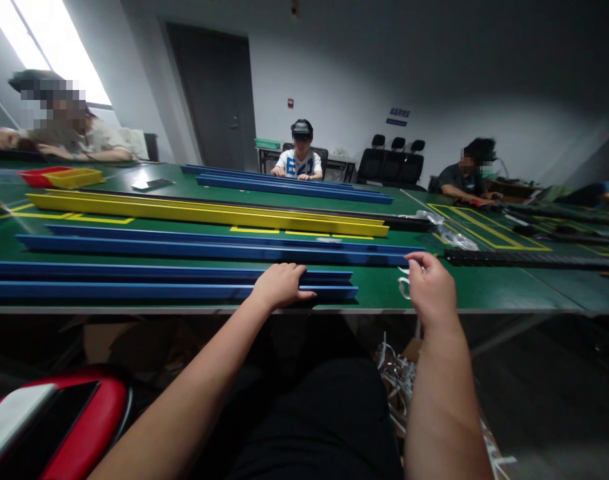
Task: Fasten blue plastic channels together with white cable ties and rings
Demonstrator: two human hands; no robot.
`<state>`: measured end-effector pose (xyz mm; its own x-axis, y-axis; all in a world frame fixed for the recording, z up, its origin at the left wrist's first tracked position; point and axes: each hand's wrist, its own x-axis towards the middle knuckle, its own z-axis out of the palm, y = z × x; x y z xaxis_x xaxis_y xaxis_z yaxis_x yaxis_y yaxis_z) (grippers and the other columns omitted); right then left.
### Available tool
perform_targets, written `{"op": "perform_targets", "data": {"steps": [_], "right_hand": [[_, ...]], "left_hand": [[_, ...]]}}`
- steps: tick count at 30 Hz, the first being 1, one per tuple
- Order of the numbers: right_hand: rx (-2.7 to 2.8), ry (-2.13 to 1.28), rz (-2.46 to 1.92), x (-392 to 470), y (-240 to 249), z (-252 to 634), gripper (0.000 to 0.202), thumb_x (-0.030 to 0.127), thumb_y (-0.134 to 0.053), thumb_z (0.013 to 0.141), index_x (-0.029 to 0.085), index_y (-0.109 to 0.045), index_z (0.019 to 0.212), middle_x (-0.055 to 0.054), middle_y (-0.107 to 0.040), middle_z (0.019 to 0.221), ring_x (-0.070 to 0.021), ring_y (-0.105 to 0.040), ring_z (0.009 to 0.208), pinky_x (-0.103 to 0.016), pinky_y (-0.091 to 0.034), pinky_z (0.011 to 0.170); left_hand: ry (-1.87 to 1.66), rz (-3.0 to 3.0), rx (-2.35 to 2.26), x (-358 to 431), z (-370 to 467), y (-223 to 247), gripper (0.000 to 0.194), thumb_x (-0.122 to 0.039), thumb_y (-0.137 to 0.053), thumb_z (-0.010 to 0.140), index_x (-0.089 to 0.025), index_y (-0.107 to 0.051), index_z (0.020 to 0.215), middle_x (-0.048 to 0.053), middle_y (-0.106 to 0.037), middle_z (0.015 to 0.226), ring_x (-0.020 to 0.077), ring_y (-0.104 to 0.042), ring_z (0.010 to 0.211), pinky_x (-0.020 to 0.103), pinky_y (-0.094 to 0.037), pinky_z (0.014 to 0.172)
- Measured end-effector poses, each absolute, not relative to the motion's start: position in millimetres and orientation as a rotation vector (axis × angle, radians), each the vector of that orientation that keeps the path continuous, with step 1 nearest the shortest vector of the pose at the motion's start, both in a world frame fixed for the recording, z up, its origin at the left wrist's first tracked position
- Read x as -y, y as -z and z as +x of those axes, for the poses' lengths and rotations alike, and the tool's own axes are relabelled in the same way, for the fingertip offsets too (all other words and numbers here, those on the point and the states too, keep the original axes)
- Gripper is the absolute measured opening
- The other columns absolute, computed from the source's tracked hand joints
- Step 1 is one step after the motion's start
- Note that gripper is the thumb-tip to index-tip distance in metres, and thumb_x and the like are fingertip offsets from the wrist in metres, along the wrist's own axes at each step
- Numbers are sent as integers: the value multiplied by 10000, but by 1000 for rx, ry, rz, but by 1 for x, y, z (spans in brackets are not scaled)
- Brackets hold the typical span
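Observation:
Along the table's near edge lies a long blue channel (134, 291). My left hand (282, 285) is on it near its right end, fingers curled over the far wall and the thumb by the near wall. Further right, my right hand (429, 283) is closed in a pinch on a thin white strip (403, 288), which curls down below the fingers. Those fingers are beside the right end of a second blue channel (209, 252); whether they touch it I cannot tell. Behind it runs a long yellow channel (209, 215).
More blue channels (294, 189) lie across the green table. Red (37, 176) and yellow trays (77, 178) stand at the left, clear plastic wrap (449, 230) at the right. Several people sit around the table. White strips (397, 380) hang or lie below the table edge.

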<state>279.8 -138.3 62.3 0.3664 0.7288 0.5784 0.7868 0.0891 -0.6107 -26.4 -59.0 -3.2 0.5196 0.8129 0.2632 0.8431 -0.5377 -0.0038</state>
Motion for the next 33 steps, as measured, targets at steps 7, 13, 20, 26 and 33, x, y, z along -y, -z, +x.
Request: {"op": "perform_targets", "data": {"steps": [7, 13, 20, 26, 33], "right_hand": [[1456, 45, -1706, 142, -64, 277, 473, 591, -429, 894, 196, -628, 726, -9, -595, 622, -144, -496, 573, -261, -316, 559], [1559, 63, -1793, 134, -52, 288, 563, 674, -432, 859, 199, -461, 558, 0, -535, 542, -122, -449, 514, -255, -269, 525], [1453, -30, -2080, 125, -38, 318, 398, 618, -592, 762, 226, -633, 819, -13, -617, 609, -152, -500, 505, -268, -319, 532], [1257, 244, -2387, 137, -35, 360, 433, 599, -486, 813, 219, -692, 821, -146, -638, 845, -273, -575, 753, -377, -398, 639], [1032, 437, -2315, 146, -36, 363, 364, 498, -545, 798, 238, -669, 1020, -180, -550, 1210, -389, -482, 1103, -552, -390, 825]], "left_hand": [[353, -2620, 1417, 57, -27, 6, 727, -781, -439, 762, -228, -549, 1221, 117, -669, 1069, 303, -623, 996, 393, -432, 840], [340, -2613, 1424, 56, -27, 6, 730, -782, -433, 764, -226, -548, 1223, 114, -668, 1073, 302, -619, 1006, 387, -430, 846], [342, -2613, 1432, 57, -27, 6, 723, -777, -455, 757, -233, -552, 1224, 112, -672, 1061, 302, -626, 985, 389, -433, 831], [348, -2617, 1422, 57, -27, 6, 721, -775, -450, 760, -232, -556, 1222, 113, -673, 1072, 297, -625, 992, 380, -433, 829], [334, -2614, 1450, 57, -27, 6, 726, -770, -462, 758, -238, -548, 1244, 112, -668, 1093, 296, -614, 1013, 375, -429, 845]]}}
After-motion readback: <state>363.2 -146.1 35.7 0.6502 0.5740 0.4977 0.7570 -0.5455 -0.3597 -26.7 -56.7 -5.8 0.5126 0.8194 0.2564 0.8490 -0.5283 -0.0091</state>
